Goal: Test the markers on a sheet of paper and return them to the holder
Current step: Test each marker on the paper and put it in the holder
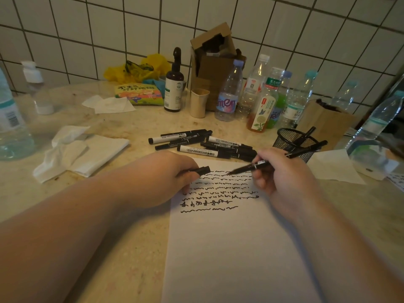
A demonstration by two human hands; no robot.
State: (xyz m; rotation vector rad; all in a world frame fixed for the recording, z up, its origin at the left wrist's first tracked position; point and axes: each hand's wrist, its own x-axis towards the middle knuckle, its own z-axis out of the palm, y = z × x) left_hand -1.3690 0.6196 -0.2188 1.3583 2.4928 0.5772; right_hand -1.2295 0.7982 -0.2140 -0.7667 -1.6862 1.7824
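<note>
Fingers point(265, 171) grip marker point(247, 167) over paper point(229, 248) on speckled counter point(131, 248).

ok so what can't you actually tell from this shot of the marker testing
- Head view: the left hand covers most of the cap it holds, and the paper's left top corner.
- How many markers stand in the mesh holder: the mesh and the right hand's marker get in the way.
- Print on the loose markers is too small to read fully.
- The paper's bottom edge is cut off by the frame.
</note>
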